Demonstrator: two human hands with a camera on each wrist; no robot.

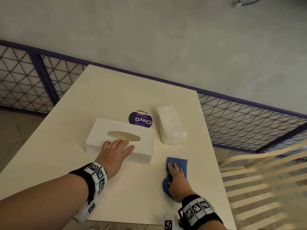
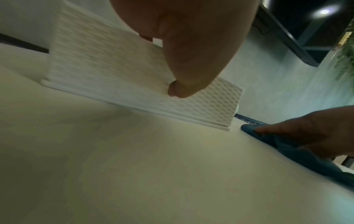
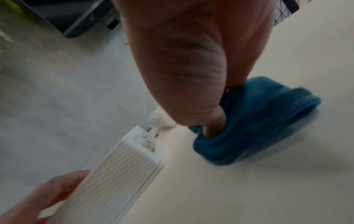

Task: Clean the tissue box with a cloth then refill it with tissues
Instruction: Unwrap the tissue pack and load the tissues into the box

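One purple "ClayGo" sticker [image 1: 140, 119], white tissue box [image 1: 116, 130] in front

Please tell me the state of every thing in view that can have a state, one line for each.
tissue box: lid on, slot empty, flat on table
tissue pack: wrapped, lying beside box
blue cloth: bunched on table
left hand: resting on box
right hand: gripping cloth

A cream table [image 1: 126, 97] carries four things — a white tissue box [image 1: 99, 130] near the middle, a wrapped pack of tissues [image 1: 169, 125] just to its right, a round purple sticker [image 1: 141, 119] behind the box, and a blue cloth [image 1: 180, 163] nearer the front edge.
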